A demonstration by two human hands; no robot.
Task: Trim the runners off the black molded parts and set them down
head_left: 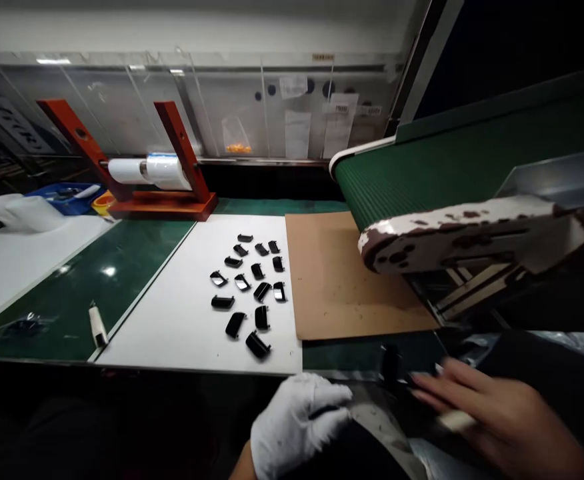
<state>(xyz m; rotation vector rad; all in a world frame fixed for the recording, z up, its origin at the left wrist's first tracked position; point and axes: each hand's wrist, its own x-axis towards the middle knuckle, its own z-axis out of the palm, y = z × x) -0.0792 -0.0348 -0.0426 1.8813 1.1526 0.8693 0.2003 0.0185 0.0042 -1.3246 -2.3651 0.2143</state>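
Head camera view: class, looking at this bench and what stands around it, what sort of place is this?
Probably a factory line handling small parts: a green ribbed conveyor belt stands beside the bench, glossy black parts lie on a white board, and one hand wears a white cotton glove.

A pale wall (172, 27) is running along the back of the room, and a clear acrylic screen (122, 113) is standing in front of it, with white papers (297, 130) and a small bag of orange bits (236, 137) hanging there. A long green-topped desk (77, 300) is stretching beneath it, and a green belt conveyor (447, 160) is sloping in from the right. Darkness is filling the upper right corner, while the overhead light is glinting softly off the acrylic.
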